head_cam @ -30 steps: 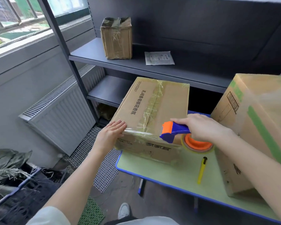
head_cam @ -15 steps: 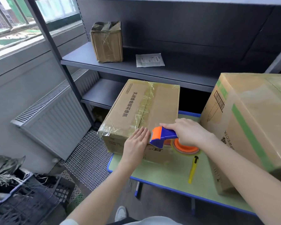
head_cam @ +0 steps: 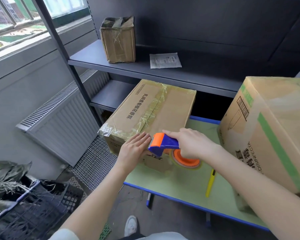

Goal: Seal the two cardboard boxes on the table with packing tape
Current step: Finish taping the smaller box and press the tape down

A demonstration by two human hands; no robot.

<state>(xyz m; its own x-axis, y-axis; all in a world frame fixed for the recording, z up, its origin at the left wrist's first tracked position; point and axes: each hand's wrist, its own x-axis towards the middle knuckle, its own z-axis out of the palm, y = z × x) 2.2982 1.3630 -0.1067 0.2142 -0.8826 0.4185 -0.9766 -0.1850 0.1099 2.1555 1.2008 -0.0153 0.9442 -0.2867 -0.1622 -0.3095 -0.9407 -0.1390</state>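
Two cardboard boxes sit on the green bench [head_cam: 184,186]: smaller box [head_cam: 156,111] at centre, larger box [head_cam: 270,132] at right. Left hand [head_cam: 133,149] lies flat, fingers spread, on the smaller box's near face; right hand [head_cam: 190,144] grips the tape dispenser [head_cam: 164,144] against it.

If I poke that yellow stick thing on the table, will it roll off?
The slim yellow utility knife looks light, so a poke would probably slide or spin it. It seems flattish, so rolling far is unlikely. It lies near the blue front edge of the green table, so a hard push might tip it off.
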